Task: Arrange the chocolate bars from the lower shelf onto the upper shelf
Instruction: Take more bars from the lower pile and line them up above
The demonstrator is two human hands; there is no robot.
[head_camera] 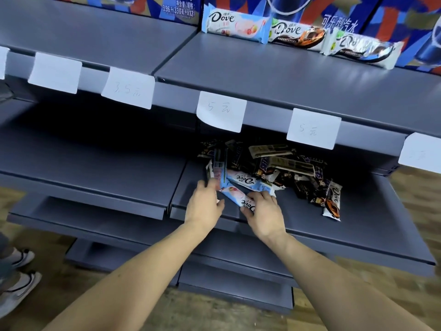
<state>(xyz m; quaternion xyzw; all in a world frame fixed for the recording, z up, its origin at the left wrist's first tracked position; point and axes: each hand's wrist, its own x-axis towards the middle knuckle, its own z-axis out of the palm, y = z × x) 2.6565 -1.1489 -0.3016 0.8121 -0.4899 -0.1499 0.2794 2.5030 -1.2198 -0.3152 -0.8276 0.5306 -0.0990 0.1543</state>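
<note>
The grey metal lower shelf (358,225) carries a loose pile of dark and white wrapped chocolate bars (274,168). The left hand (205,206) grips an upright pale blue-and-white bar (220,173) at the pile's near edge. The right hand (265,213) pinches a flat pale blue-and-pink Dove bar (235,195) just beside it. The grey metal upper shelf (286,80) holds three Dove bars (296,34) in a row against blue printed cartons (393,15). White paper price tags (222,111) hang from its front edge.

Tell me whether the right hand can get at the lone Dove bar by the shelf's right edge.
Probably yes: the Dove bar lies apart from the pile with bare lower shelf between, but the right hand already holds a pale blue bar.
</note>
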